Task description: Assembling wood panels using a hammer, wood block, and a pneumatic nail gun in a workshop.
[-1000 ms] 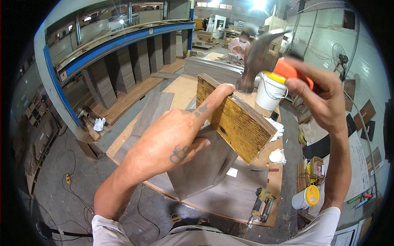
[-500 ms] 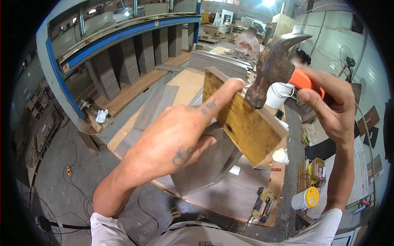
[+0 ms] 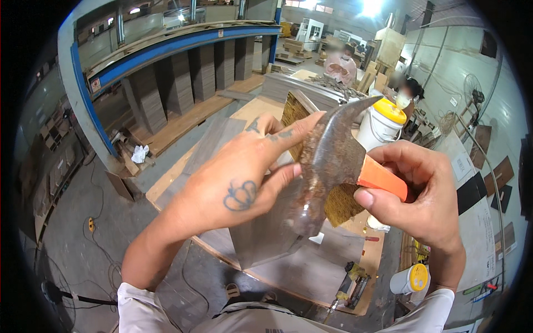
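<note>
My right hand (image 3: 425,197) is closed round the orange handle of a claw hammer (image 3: 327,161). Its rusty metal head hangs close to the camera, claw pointing up and right. My left hand (image 3: 239,175) grips a yellow-brown board (image 3: 343,206), index finger stretched along it and thumb below; the hammer head hides part of the board and the fingertips. Beneath that board stands a grey wood-grain panel piece (image 3: 258,241), tilted on the workbench (image 3: 171,187). Whether the hammer touches the board cannot be told.
A nail gun (image 3: 353,284) lies at the bench's near right corner, with a red-handled tool (image 3: 372,239) beyond it. A yellow-lidded bucket (image 3: 383,125) stands behind the hammer, a smaller bucket (image 3: 408,279) at right. Stacked grey panels (image 3: 177,91) fill the press. Two people (image 3: 340,67) work farther back.
The hammer has come down and left, nearer the camera, and now covers much of the board. My right hand has lowered with it. My left hand has shifted slightly on the board.
</note>
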Demonstrator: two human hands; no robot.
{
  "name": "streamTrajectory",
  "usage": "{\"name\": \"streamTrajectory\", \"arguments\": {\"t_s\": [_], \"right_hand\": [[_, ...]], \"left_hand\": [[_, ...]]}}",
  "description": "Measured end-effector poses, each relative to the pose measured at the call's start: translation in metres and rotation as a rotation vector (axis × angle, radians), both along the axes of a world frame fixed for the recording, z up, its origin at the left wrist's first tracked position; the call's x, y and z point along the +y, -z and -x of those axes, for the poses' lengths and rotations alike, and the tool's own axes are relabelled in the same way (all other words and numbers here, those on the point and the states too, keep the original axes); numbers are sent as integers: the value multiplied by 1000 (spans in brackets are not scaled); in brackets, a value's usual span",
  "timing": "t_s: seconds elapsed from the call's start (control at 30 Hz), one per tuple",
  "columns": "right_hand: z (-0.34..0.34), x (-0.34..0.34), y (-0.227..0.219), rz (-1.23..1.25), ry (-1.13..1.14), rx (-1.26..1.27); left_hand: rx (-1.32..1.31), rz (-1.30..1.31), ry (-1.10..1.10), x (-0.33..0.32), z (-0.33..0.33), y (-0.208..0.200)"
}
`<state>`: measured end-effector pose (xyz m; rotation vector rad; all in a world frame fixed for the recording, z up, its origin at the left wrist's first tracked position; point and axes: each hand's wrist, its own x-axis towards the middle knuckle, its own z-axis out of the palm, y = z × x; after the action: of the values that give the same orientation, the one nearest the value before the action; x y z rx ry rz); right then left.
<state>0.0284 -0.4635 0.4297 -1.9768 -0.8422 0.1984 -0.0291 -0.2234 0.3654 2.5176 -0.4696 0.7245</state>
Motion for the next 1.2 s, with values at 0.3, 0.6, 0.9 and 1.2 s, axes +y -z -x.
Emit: {"name": "streamTrajectory", "arguments": {"t_s": [0.3, 0.6, 0.9, 1.2], "right_hand": [[-41, -2, -17, 104, -154, -443], [-100, -24, 7, -144, -289, -427], [-109, -4, 15, -173, -389, -351], [-112, -8, 10, -138, -422, -413]], "left_hand": [[-60, 445, -63, -3, 2, 14], [128, 586, -122, -3, 15, 31], [23, 755, -165, -16, 26, 39], [-85, 679, -164, -19, 31, 44]]}}
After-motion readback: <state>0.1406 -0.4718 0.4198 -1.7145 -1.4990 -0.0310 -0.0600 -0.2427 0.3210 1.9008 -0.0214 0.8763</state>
